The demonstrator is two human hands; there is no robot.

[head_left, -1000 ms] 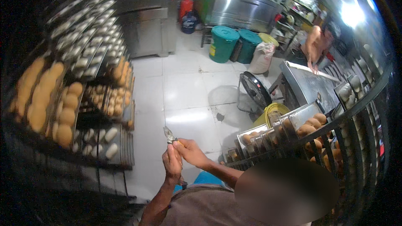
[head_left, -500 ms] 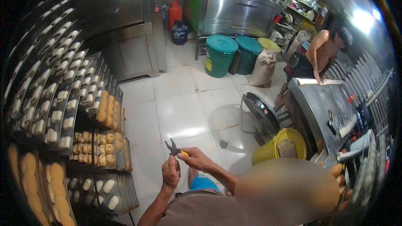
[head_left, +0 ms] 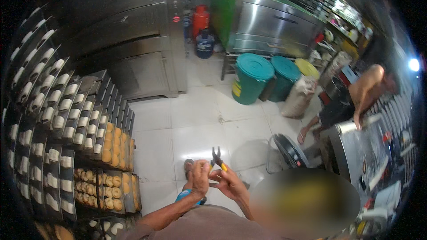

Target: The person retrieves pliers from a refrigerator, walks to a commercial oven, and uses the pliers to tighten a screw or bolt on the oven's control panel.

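In front of my body I hold a pair of pliers point(head_left: 216, 156) with dark jaws pointing away and parted, and yellow handles. My left hand point(head_left: 199, 178) is closed at the left handle, partly hiding it. On the other handle, my right hand point(head_left: 230, 186) grips with thumb and fingers. Below the pliers are the white tiled floor, my sandalled foot point(head_left: 189, 167) and a bit of blue shorts.
On the left stands a rack of trays point(head_left: 60, 120) with pale dough pieces and browned buns point(head_left: 113, 149). Ahead are a steel oven point(head_left: 275, 26), teal-lidded bins point(head_left: 255, 78), a sack point(head_left: 299, 98) and gas cylinders point(head_left: 204, 44). A co-worker point(head_left: 367, 91) bends over dough at a steel table point(head_left: 356, 151).
My view has shifted, and the pliers now sit further right in it. The pliers have turned upright, their handles spread, and my left hand has come onto one handle.
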